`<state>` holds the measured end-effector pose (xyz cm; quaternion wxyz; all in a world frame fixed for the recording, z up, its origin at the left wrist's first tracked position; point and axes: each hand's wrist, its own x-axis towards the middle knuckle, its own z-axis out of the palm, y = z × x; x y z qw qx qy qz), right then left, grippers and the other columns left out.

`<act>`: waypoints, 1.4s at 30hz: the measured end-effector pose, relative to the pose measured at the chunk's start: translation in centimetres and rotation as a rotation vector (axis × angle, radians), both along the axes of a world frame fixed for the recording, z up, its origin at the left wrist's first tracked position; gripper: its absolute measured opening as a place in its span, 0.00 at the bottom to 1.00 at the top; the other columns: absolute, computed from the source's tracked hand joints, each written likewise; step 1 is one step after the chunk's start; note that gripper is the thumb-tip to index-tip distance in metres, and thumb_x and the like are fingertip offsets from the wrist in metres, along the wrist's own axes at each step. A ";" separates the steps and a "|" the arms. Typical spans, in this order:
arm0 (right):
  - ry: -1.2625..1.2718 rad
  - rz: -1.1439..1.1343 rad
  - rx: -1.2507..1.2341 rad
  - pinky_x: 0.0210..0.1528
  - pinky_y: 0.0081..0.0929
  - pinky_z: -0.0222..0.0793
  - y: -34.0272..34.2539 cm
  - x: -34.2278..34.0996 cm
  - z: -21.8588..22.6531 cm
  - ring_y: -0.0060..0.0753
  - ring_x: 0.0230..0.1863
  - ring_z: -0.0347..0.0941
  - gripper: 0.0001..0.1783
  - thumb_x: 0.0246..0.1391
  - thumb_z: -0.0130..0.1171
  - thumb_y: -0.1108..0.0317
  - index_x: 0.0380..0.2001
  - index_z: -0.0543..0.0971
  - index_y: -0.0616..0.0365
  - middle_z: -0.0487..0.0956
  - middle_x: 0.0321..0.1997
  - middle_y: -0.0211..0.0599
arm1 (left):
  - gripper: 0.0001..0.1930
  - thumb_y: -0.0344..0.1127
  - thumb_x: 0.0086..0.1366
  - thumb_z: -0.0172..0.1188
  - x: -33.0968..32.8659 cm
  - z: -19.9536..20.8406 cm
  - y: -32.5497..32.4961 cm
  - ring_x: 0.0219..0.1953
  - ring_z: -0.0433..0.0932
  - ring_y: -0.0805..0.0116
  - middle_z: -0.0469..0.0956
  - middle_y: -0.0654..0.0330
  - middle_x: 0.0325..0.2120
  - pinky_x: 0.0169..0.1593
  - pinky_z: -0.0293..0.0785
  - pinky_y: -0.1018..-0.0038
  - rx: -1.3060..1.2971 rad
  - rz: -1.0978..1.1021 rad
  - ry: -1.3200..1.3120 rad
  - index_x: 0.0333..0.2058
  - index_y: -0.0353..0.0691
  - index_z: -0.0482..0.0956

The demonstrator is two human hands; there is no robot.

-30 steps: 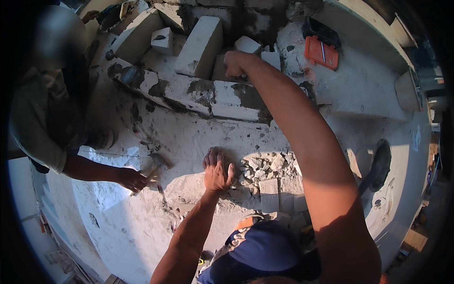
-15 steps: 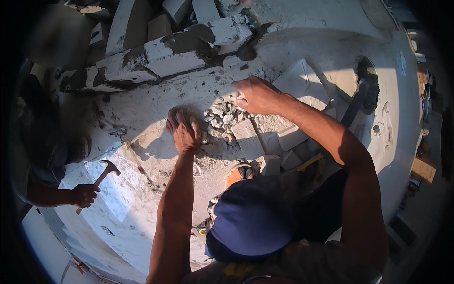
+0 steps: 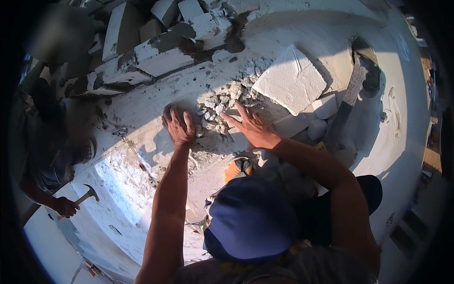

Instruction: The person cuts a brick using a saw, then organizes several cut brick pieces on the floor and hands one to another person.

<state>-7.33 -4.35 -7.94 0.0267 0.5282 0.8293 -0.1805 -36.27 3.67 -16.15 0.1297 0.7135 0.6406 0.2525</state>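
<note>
My left hand (image 3: 178, 127) rests with spread fingers on the dusty ground, at the left edge of a heap of broken rubble pieces (image 3: 210, 103). On the heap's right side, my right hand (image 3: 253, 127) reaches over the stones with its fingers apart. No held piece shows in either hand; the undersides of both are hidden. Just beyond the right hand lies a large pale square slab (image 3: 293, 80), tilted on the rubble. Cut white blocks (image 3: 289, 125) sit to the right of that hand, partly covered by my forearm.
A row of white blocks with dark mortar (image 3: 163, 59) runs across the upper left. At far left, another person's hand (image 3: 65, 207) holds a hammer (image 3: 89, 193). A long flat strip (image 3: 351, 92) leans by an oval container (image 3: 368, 71). An orange shoe (image 3: 234, 169) is below the heap.
My right hand has come down toward me and its fingers have spread. My left hand stays beside the heap. The whole view has shifted somewhat. The other person's hammer is lower and farther left.
</note>
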 end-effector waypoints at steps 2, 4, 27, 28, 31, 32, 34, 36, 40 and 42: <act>0.064 -0.077 -0.067 0.63 0.52 0.74 0.2 -0.2 0.8 0.67 0.65 0.69 0.75 0.35 0.83 0.66 0.82 0.47 0.42 0.55 0.75 0.66 | 0.33 0.55 0.71 0.55 -0.3 0.7 -0.1 0.63 0.68 0.34 0.69 0.37 0.62 0.68 0.61 0.46 -0.021 -0.095 -0.192 0.63 0.32 0.70; 0.141 -0.198 -0.186 0.64 0.52 0.73 0.9 -0.7 2.6 0.69 0.63 0.69 0.77 0.31 0.86 0.62 0.82 0.47 0.45 0.56 0.72 0.66 | 0.43 0.64 0.69 0.59 -1.1 2.1 -0.4 0.63 0.68 0.35 0.68 0.37 0.63 0.68 0.63 0.47 -0.056 -0.261 -0.261 0.67 0.31 0.67; 0.756 -0.746 0.455 0.73 0.55 0.61 2.7 -4.0 -5.0 0.67 0.71 0.65 0.38 0.66 0.63 0.55 0.72 0.66 0.62 0.71 0.70 0.60 | 0.44 0.57 0.74 0.50 9.8 2.3 0.8 0.75 0.58 0.34 0.61 0.32 0.71 0.76 0.53 0.52 -0.126 -0.563 -0.559 0.74 0.23 0.56; 0.809 -0.752 0.428 0.72 0.54 0.62 2.6 -4.3 -5.4 0.66 0.70 0.67 0.37 0.66 0.62 0.55 0.72 0.67 0.62 0.71 0.69 0.60 | 0.43 0.58 0.75 0.47 10.8 2.3 0.0 0.75 0.59 0.37 0.61 0.32 0.72 0.76 0.54 0.54 -0.178 -0.514 -0.676 0.74 0.24 0.56; 0.972 -0.814 0.374 0.69 0.48 0.67 3.1 -4.9 -5.2 0.60 0.65 0.73 0.31 0.69 0.58 0.54 0.67 0.73 0.62 0.77 0.64 0.57 | 0.39 0.56 0.81 0.38 12.1 1.7 -1.6 0.74 0.64 0.49 0.62 0.39 0.73 0.76 0.56 0.59 -0.261 -0.355 -0.994 0.75 0.26 0.56; 1.032 -0.831 0.328 0.68 0.47 0.67 2.9 -4.9 -4.9 0.58 0.64 0.74 0.30 0.70 0.57 0.54 0.67 0.74 0.63 0.78 0.63 0.57 | 0.39 0.57 0.81 0.38 12.4 1.8 -2.1 0.74 0.65 0.50 0.63 0.41 0.73 0.76 0.56 0.60 -0.344 -0.292 -1.161 0.75 0.27 0.57; 1.216 -0.881 0.281 0.65 0.44 0.70 2.6 -4.8 -5.2 0.55 0.61 0.77 0.28 0.72 0.54 0.53 0.63 0.77 0.64 0.79 0.61 0.55 | 0.38 0.57 0.80 0.41 13.3 2.4 -2.9 0.71 0.68 0.53 0.66 0.46 0.71 0.75 0.60 0.60 -0.520 -0.223 -1.508 0.76 0.33 0.57; 1.263 -1.013 0.273 0.64 0.39 0.71 0.8 -4.9 -6.9 0.46 0.60 0.77 0.29 0.72 0.55 0.51 0.63 0.76 0.66 0.79 0.61 0.50 | 0.37 0.57 0.79 0.47 14.8 3.0 -4.4 0.68 0.72 0.55 0.70 0.48 0.68 0.72 0.66 0.59 -0.681 -0.047 -1.786 0.75 0.37 0.59; 2.008 -1.334 -0.212 0.68 0.37 0.67 0.4 -4.6 -6.0 0.36 0.65 0.73 0.30 0.73 0.54 0.48 0.65 0.74 0.60 0.76 0.65 0.40 | 0.34 0.54 0.78 0.53 15.8 5.9 -5.5 0.56 0.81 0.61 0.79 0.47 0.56 0.61 0.78 0.67 -0.565 0.036 -1.879 0.72 0.34 0.64; 1.835 -1.250 -0.069 0.72 0.36 0.63 1.0 -4.2 -7.6 0.37 0.68 0.70 0.33 0.72 0.55 0.47 0.66 0.74 0.63 0.75 0.65 0.42 | 0.32 0.51 0.79 0.51 15.7 7.9 -4.6 0.57 0.81 0.60 0.79 0.47 0.56 0.62 0.77 0.66 -0.564 0.030 -1.921 0.71 0.33 0.64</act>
